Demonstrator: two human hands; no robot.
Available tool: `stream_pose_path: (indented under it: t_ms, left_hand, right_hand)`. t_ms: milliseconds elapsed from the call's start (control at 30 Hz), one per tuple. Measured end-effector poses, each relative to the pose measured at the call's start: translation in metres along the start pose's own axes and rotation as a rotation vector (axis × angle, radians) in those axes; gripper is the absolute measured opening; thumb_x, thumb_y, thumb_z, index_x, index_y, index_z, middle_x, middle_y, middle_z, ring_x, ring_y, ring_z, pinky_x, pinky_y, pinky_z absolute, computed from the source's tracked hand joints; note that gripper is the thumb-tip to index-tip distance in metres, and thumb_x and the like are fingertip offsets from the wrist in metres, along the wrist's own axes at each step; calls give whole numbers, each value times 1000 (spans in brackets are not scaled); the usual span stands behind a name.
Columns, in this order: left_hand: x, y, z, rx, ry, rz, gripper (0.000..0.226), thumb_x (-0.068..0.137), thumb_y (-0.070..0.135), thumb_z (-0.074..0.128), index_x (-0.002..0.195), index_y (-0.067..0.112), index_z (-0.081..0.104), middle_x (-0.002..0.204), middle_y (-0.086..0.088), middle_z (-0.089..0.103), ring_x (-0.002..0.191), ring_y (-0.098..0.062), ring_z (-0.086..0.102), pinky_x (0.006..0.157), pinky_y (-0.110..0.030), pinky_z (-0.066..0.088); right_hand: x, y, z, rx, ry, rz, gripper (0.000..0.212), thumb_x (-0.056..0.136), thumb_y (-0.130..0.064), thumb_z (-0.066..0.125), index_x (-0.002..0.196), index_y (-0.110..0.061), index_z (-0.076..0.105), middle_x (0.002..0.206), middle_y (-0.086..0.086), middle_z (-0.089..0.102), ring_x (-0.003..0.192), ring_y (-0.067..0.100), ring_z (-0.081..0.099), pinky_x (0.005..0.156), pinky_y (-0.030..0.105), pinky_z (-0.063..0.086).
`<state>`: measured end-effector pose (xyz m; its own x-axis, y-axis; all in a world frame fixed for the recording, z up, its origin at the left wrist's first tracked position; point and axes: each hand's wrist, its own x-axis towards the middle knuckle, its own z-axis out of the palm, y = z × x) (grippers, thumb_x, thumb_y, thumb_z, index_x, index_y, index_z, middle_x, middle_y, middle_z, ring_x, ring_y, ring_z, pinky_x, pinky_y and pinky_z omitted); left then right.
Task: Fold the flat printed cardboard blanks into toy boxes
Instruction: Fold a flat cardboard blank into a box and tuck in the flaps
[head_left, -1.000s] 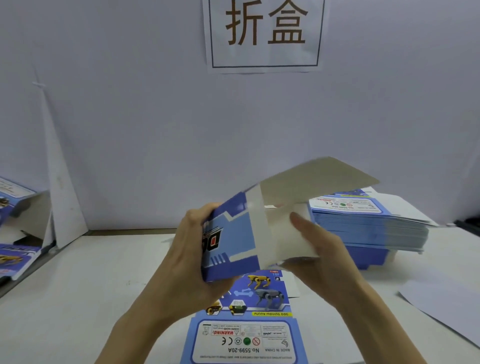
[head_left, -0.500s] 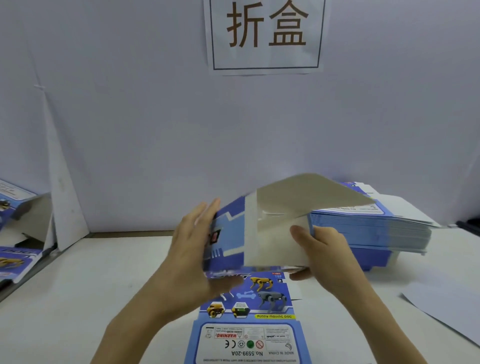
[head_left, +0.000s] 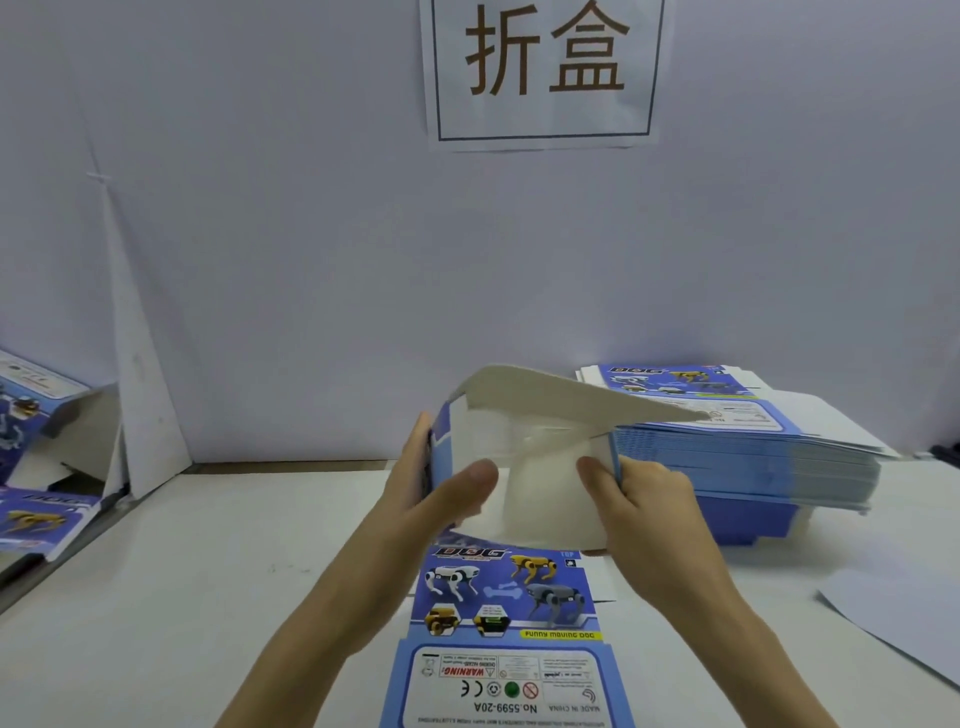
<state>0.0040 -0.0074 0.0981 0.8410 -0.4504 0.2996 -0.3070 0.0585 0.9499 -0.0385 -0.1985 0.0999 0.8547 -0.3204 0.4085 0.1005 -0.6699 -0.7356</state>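
Mid-frame, left hand (head_left: 427, 500) and right hand (head_left: 649, 505) each grip a side of 1 half-raised blank (head_left: 540, 470), top flap (head_left: 561, 400) unfolded, while the tall stack of flat blanks (head_left: 748, 452) at right awaits folding.

Your blank (head_left: 540, 493) shows plain white inside, blue outside — the stack (head_left: 743, 457) at two o'clock is blue-edged.

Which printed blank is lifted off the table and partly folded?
The held blank, gripped by the left hand and right hand, white inside facing the camera, flap raised. The single blank beneath and the stack at right lie flat.
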Motion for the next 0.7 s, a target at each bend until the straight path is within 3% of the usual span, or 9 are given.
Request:
stream_pose_path:
  t_ms: [33,100,200,300,400,467,600,700]
  left_hand:
    - [-4,3,-1,0,-3,5,97,43,76,74,129,48,39,105,25,66,86,7,66,57,-6,48]
    - [-10,6,-4,78,20,-30,66,64,66,69,122,49,43,100,29,66,87,9,64,56,-4,47]
    - [-12,5,-2,362,280,-38,3,94,41,53,97,39,52,85,12,67,73,1,63,52,-7,44]
    - [-11,1,5,569,494,47,27,101,24,41,75,21,48,63,1,55,53,1,54,47,-9,40]
    - [-11,0,9,734,613,41,35,101,16,36,66,18,39,56,7,47,48,-11,52,42,-15,36]
    - [-11,-1,10,782,627,58,36,101,17,38,66,21,38,55,8,47,49,-10,48,43,-17,32]
    - [-13,-1,16,783,603,131,36,99,34,40,65,25,35,51,6,48,50,-14,52,50,-26,40]
    - [-14,-3,17,879,613,93,33,102,28,35,69,26,34,55,12,45,52,-9,49,50,-17,35]
  right_hand:
    - [-1,-1,2,-18,12,-31,50,100,-27,46,54,-8,43,46,2,46,45,13,46,50,26,40]
    - [-5,-5,6,-36,28,-94,53,99,-30,46,50,-17,33,37,-4,36,40,12,35,46,24,30]
    - [-12,-9,11,-53,-13,-176,51,97,-39,44,52,-22,32,41,-13,45,42,11,37,46,22,29]
    - [-14,-10,16,-143,-52,-181,44,100,-33,42,58,-24,31,42,-6,39,46,11,37,49,25,29]
    - [-13,-12,21,-176,-47,-107,42,102,-24,37,60,-22,30,52,-5,41,62,21,59,56,30,33]
    - [-13,-11,21,-143,-31,-78,44,101,-23,40,58,-20,32,49,-5,41,69,30,65,58,36,38]
    - [-10,-10,13,-87,-10,-64,46,98,-22,46,55,-15,35,46,-4,37,66,36,62,64,46,48]
    - [-8,-11,14,-80,10,-56,45,101,-18,41,56,-17,34,56,2,48,71,36,64,69,49,51]
